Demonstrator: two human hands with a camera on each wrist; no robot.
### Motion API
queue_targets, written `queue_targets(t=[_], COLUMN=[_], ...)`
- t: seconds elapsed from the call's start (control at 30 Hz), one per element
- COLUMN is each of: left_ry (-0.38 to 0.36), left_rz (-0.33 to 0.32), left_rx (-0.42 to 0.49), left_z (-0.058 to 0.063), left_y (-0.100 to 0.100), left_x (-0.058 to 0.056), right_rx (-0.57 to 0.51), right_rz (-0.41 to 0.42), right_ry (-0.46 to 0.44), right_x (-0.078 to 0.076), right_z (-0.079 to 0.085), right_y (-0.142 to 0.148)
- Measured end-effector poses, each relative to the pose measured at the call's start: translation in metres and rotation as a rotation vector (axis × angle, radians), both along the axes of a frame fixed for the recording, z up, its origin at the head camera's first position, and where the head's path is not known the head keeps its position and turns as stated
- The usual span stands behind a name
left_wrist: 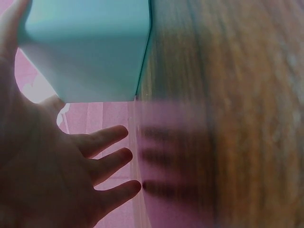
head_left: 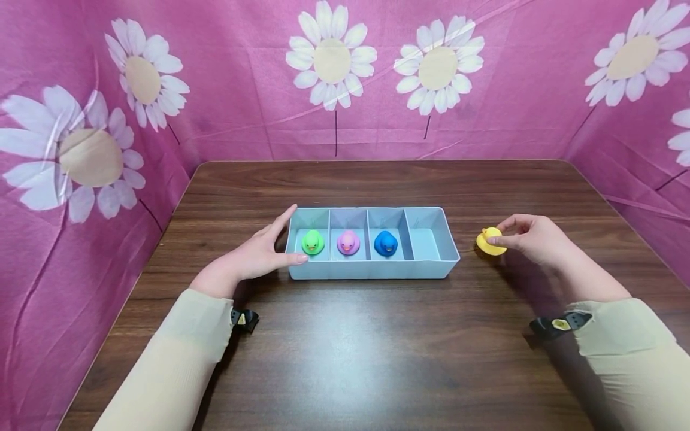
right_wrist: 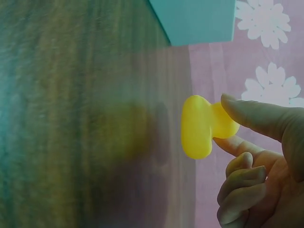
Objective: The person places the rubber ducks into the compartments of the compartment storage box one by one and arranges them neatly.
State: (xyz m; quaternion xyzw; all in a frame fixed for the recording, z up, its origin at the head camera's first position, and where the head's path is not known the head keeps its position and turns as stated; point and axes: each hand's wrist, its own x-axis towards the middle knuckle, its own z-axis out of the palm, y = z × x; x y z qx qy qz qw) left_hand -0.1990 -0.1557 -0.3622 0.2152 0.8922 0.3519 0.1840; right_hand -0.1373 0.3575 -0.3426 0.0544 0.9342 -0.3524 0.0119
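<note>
A light blue box (head_left: 372,270) with several compartments lies lengthwise across the table. From left to right it holds a green rubber duck (head_left: 312,243), a pink rubber duck (head_left: 348,243) and a blue rubber duck (head_left: 386,243); the rightmost compartment has no duck. My left hand (head_left: 262,252) spans the box's left end, thumb on the front rim and index finger at the back corner. Its other fingers (left_wrist: 107,166) spread straight in the left wrist view, off the box. Right of the box, my right hand (head_left: 539,238) pinches a yellow rubber duck (head_left: 489,242) between thumb and index finger, raised above the table.
Dark wood-grain table (head_left: 345,353) stretches under both arms. Pink cloth (head_left: 232,78) with large white daisies rises behind it and along both sides. Each wrist wears a black strap, the left strap (head_left: 245,320) and the right strap (head_left: 560,324), by the sleeve cuffs.
</note>
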Motion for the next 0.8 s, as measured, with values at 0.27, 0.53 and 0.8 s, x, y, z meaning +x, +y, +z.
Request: queue_targets(t=[0.27, 0.53, 0.8], left_ry=[-0.005, 0.004, -0.011], left_rz=[0.004, 0.0, 0.003], left_rx=[-0.017, -0.015, 0.003], left_z=[0.001, 0.0, 0.001], left_y=[0.0, 0.0, 0.0], left_x=[0.0, 0.0, 0.0], right_rx=[0.045, 0.037, 0.019], right_rz=[0.036, 0.051, 0.059], right_ry=[0.014, 0.041, 0.045], right_x=[-0.004, -0.011, -0.017], right_z=[0.015, 0.03, 0.04], right_y=[-0.004, -0.015, -0.031])
